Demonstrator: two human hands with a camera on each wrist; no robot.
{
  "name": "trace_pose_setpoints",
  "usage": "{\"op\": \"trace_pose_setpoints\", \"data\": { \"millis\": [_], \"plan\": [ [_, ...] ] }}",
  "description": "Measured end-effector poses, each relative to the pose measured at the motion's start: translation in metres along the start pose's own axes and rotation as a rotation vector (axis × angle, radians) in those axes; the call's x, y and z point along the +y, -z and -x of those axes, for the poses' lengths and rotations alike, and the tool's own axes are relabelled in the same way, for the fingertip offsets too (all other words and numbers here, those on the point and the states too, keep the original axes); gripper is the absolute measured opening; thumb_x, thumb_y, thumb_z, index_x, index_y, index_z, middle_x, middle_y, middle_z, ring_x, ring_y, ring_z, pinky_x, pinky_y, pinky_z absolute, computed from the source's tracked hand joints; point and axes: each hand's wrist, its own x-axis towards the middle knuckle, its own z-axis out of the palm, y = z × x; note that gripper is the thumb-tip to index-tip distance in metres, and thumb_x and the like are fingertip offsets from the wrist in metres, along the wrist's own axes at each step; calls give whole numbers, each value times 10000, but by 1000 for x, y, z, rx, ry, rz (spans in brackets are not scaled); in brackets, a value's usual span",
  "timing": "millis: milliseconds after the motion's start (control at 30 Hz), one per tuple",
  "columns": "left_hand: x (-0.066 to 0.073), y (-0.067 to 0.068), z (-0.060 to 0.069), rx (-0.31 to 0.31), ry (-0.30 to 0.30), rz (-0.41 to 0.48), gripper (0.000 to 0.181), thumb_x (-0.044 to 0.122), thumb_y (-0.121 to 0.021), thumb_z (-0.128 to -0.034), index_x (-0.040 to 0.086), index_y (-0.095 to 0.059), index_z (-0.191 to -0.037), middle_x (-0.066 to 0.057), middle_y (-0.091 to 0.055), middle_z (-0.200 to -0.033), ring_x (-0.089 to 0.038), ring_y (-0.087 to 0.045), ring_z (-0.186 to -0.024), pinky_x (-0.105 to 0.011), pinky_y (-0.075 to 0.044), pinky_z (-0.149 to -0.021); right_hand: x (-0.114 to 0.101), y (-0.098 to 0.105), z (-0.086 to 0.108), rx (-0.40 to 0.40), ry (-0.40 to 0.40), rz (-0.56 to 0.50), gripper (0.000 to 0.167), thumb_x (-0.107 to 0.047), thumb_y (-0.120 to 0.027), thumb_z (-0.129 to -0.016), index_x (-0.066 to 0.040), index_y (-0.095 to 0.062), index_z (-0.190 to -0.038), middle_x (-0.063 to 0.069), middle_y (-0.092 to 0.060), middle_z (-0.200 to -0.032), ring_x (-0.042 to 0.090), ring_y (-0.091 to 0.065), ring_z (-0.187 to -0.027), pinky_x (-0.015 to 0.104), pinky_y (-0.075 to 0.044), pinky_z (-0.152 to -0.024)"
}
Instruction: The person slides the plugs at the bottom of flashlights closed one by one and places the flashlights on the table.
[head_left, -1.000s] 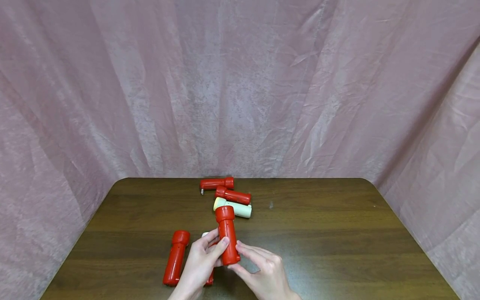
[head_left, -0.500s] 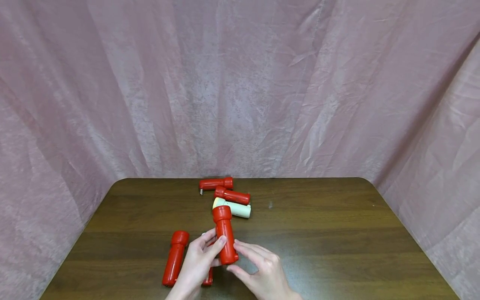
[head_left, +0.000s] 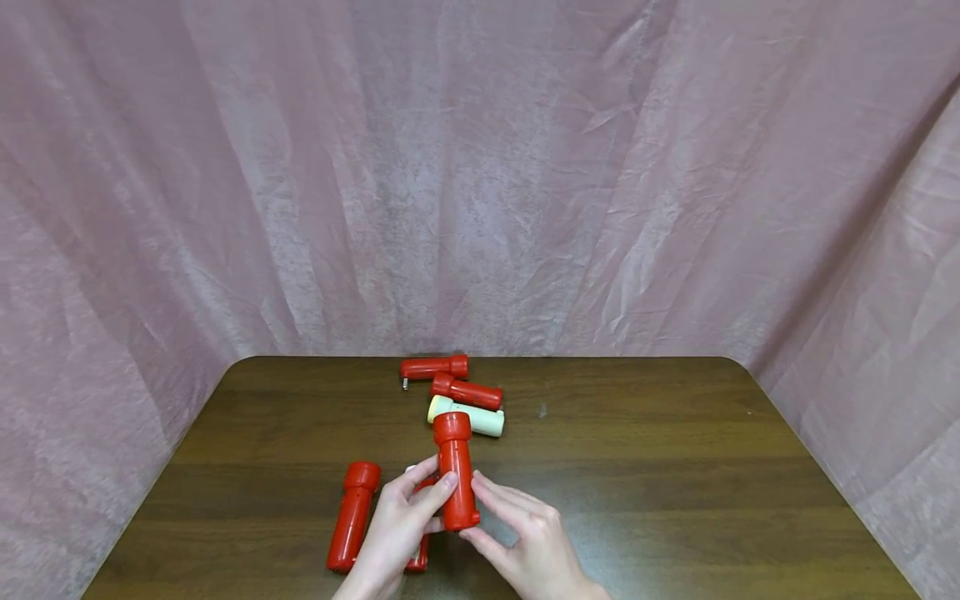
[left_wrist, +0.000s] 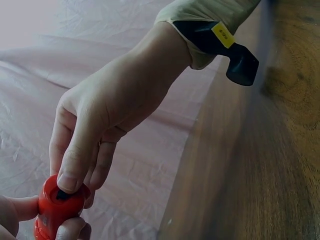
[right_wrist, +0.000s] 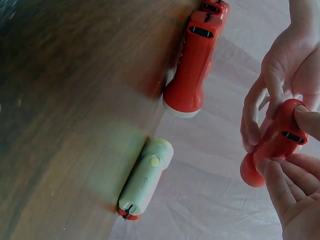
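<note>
Red flashlight (head_left: 454, 460) partly hides left hand (head_left: 401, 518).

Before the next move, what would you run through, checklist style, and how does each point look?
1. Left hand grips the held torch: ok.
2. Right hand touches its lower end: ok.
3. Pale torch apart from it: ok, by the right wrist view.
4. Rearmost torch has its metal piece tucked in: not ok, sticking out.
5. Held torch working: cannot tell.

Pink curtain (head_left: 480, 183), brown wood-grain table (head_left: 660, 467)
</note>
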Motion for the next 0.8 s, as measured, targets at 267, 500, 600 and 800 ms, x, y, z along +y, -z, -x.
{"op": "trace_pose_setpoints", "data": {
  "millis": [267, 500, 600, 800],
  "plan": [
    [-1, -5, 0, 67, -20, -39, 648, 227, -687, -1023, -56, -427, -1545, -256, -619, -1395, -154, -722, -1030, -288, -642, -755, 2, 6, -4, -17, 59, 5, 440, -344, -804, -930, -9, -770, -1213, 137, -806, -1176, 212, -814, -990, 234, -628, -882],
    [-1, -9, 2, 93, -40, -68, 613, 208, -691, -1023, -69, -467, -1522, -271, -679, -1326, -190, -741, -1023, -336, -665, -775, 1, 10, -3, -56, 37, 44, 478, -429, -751, -950, -13, -784, -1183, 124, -810, -1165, 196, -813, -997, 241, -633, -871],
    [-3, -9, 4, 96, -54, -79, 603, 183, -694, -1020, -92, -478, -1511, -288, -697, -1299, -199, -749, -1014, -339, -667, -784, 1, 12, -2, -65, 51, 62, 483, -446, -739, -956, -17, -788, -1172, 118, -815, -1149, 187, -814, -980, 244, -635, -855],
    [-5, -8, 6, 62, -98, -148, 603, 139, -707, -1000, -118, -477, -1495, -296, -667, -1330, -269, -746, -1081, -338, -667, -791, 4, 18, 0, -106, 105, 97, 437, -398, -773, -947, -26, -787, -1177, 101, -819, -1146, 176, -813, -980, 243, -635, -852]
  ]
}}
